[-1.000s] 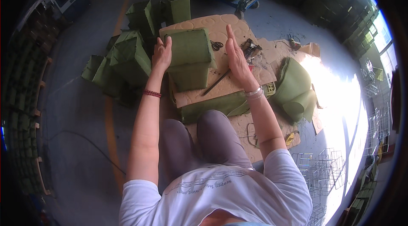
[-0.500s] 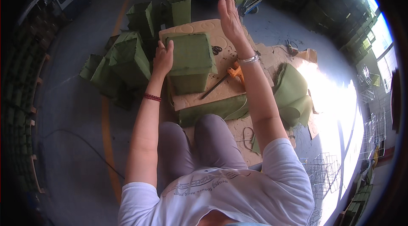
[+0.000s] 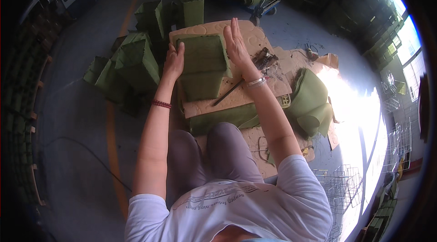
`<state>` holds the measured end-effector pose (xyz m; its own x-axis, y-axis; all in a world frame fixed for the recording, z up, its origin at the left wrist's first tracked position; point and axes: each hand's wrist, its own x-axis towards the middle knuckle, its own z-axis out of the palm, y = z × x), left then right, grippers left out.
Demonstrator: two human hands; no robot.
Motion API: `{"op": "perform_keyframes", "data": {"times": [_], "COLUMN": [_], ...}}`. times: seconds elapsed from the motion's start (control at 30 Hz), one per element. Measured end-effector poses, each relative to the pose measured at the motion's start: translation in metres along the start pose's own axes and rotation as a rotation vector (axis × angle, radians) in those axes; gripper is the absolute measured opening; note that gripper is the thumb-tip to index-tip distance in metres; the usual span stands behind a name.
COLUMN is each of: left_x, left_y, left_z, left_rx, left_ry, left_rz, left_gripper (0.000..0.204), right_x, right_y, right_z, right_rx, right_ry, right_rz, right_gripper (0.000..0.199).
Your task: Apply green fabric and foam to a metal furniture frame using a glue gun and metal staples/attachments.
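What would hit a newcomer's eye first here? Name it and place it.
First, the green box on the tan sheet near the middle, with the left hand at its left side and the right hand open by its right. Next, the glaring sunlit patch of floor at the right, then the cluster of green open-topped containers to the left.

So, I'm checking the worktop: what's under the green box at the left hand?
A tan board shows in front of and beside the green box; directly beneath is covered, so anything there cannot be seen.
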<state>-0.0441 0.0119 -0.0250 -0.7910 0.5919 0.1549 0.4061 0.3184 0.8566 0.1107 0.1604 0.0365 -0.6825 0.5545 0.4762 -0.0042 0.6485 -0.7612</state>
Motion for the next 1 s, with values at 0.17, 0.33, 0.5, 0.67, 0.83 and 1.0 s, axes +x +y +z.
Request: {"op": "perform_keyframes", "data": {"times": [0.17, 0.33, 0.5, 0.67, 0.83, 1.0], "left_x": [0.002, -0.018, -0.014, 0.003, 0.031, 0.022], "left_y": [-0.019, 0.018, 0.018, 0.018, -0.004, -0.005], "left_z": [0.002, -0.01, -0.02, -0.017, -0.005, 0.0], "left_rx": [-0.058, -0.228, -0.295, -0.364, -0.401, -0.345], "left_ry": [0.047, -0.07, -0.095, -0.143, -0.198, -0.176], "left_rz": [-0.007, 0.018, 0.029, 0.033, 0.111, 0.089], "left_gripper": [0.081, 0.083, 0.084, 0.084, 0.083, 0.084], "right_x": [-0.028, -0.018, -0.015, 0.008, 0.025, 0.005], "right_y": [0.009, 0.057, 0.092, 0.064, 0.062, 0.079], "right_z": [0.037, 0.009, 0.001, 0.026, 0.039, 0.054], "right_rx": [0.331, 1.008, 0.696, 0.648, 0.584, 0.747], "right_ry": [-0.178, 0.095, -0.22, -0.106, -0.191, -0.067], "right_rz": [0.227, 0.513, 0.648, 0.346, 0.338, 0.442], "right_gripper": [0.081, 0.078, 0.074, 0.079, 0.081, 0.077]}}
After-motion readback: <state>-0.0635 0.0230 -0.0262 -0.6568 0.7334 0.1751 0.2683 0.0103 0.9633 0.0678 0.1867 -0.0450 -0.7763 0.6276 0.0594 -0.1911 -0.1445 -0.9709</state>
